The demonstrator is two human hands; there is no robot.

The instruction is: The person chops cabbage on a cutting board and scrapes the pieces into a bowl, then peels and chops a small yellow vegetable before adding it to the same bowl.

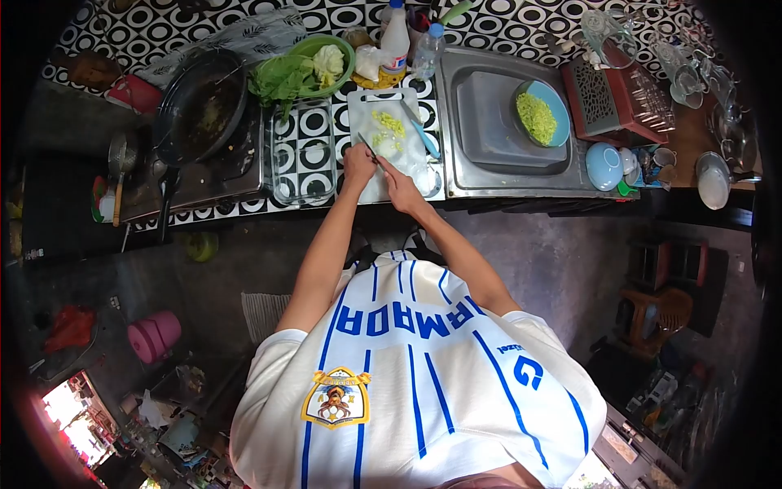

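Note:
My left hand (358,165) is closed at the near left edge of the white cutting board (364,104). What its fingers hold is hidden. Close beside it, my right hand (401,189) grips a small knife, with its dark thin blade (366,144) pointing away and to the left, past my left fingers. Chopped pale-green vegetable pieces (388,123) lie scattered on the board. A second knife with a light-blue handle (427,142) rests along the board's right side.
Left of the board sit a clear glass dish (303,189) and a wok (167,134) on the stove. Behind are a green basin (349,55) with leafy vegetables and bottles (428,53). To the right, a blue bowl (559,104) of shredded green food stands over the sink (454,175).

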